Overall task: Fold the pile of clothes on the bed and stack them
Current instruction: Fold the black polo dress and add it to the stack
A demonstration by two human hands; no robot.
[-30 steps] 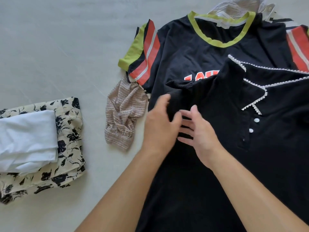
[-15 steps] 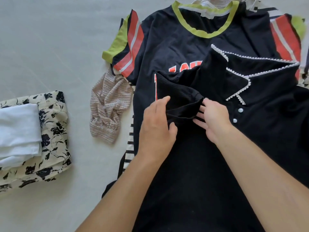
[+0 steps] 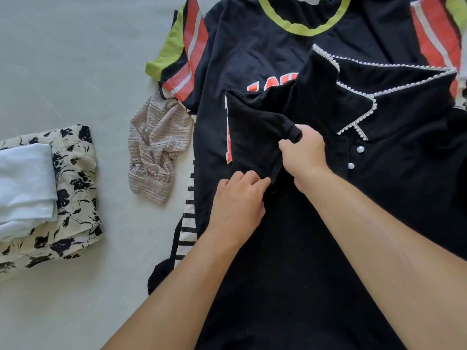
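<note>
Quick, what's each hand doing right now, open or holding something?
Left hand: closed, pinching the lower edge of the black sleeve.
Right hand: closed, gripping the same sleeve at its cuff.

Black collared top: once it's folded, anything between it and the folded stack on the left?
The beige patterned garment lies crumpled on the bed between the black collared top and the folded stack. It lies low and nearer the top, so carrying the folded piece over it should clear. Nothing else visible intervenes.

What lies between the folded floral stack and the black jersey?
In the head view, a crumpled beige patterned garment lies there, on bare bed sheet, nearer the black jersey than the folded floral stack.
</note>
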